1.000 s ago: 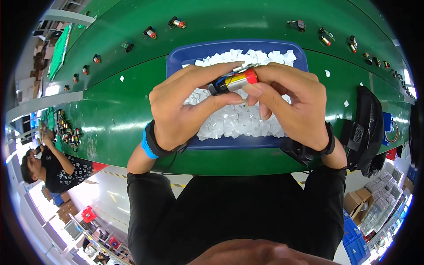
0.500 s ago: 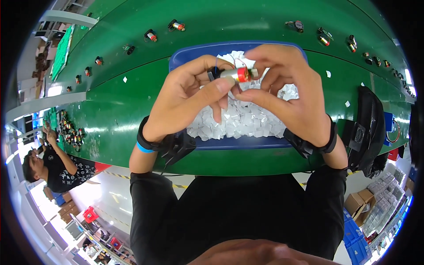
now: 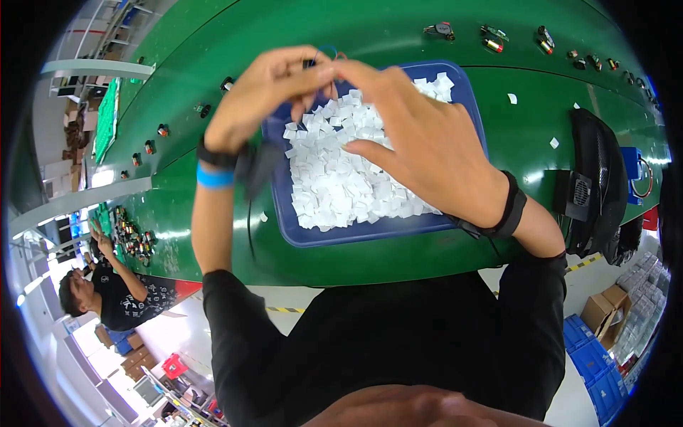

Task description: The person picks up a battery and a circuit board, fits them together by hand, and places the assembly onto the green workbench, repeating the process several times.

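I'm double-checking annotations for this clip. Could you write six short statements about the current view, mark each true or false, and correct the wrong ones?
1. The thumb of the right hand stands apart from its fingers. True.
2. The bright blue wristband is on the right arm. False: it is on the left arm.
3. The blue tray holds many small white pieces. True.
4. The left hand is far from the right hand. False: their fingertips appear close together.
5. A thin blue wire shows near the left hand's fingers. True.
6. Another person is at the picture's right side. False: that person is at the left.
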The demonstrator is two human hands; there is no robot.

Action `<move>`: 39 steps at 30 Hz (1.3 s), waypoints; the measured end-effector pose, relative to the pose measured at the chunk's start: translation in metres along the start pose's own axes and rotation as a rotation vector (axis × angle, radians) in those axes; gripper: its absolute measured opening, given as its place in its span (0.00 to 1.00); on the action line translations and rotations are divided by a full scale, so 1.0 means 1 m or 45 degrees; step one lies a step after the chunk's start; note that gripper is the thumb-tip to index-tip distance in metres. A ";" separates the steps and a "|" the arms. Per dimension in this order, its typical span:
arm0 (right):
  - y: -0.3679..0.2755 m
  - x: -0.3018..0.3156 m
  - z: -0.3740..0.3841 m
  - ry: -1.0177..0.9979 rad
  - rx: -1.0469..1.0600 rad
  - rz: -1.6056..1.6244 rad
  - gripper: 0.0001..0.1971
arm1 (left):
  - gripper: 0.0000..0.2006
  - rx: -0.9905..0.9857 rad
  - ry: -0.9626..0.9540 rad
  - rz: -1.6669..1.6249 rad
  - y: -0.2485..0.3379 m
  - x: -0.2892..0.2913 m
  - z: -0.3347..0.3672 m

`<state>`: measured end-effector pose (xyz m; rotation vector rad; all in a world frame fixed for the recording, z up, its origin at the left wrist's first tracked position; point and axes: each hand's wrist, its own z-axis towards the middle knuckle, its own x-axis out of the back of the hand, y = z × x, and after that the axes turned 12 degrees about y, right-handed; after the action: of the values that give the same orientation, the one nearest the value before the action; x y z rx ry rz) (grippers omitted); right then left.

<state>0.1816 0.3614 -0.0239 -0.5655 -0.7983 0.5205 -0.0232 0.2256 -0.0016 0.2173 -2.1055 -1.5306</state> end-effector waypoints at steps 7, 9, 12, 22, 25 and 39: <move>-0.007 0.007 -0.004 -0.250 0.184 -0.187 0.23 | 0.21 -0.336 0.067 1.290 -0.076 0.024 0.154; -0.004 0.006 -0.004 -0.223 0.212 -0.215 0.21 | 0.21 -0.611 0.254 1.651 -0.074 -0.001 0.174; -0.003 0.005 -0.008 -0.212 0.226 -0.251 0.19 | 0.18 -1.646 0.678 1.357 -0.049 -0.063 0.189; 0.005 0.010 0.006 -0.161 0.318 -0.413 0.15 | 0.14 -0.126 -0.063 0.146 -0.009 -0.048 0.159; 0.025 0.012 0.012 0.061 0.261 -0.483 0.15 | 0.16 -0.088 -0.133 -0.127 0.017 -0.036 0.080; 0.013 -0.002 0.014 -0.042 -0.155 0.480 0.16 | 0.13 0.053 0.296 -0.669 -0.016 -0.042 -0.069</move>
<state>0.1669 0.3731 -0.0255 -0.8291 -0.7606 0.8324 0.0438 0.1795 -0.0144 0.9786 -1.9849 -1.6418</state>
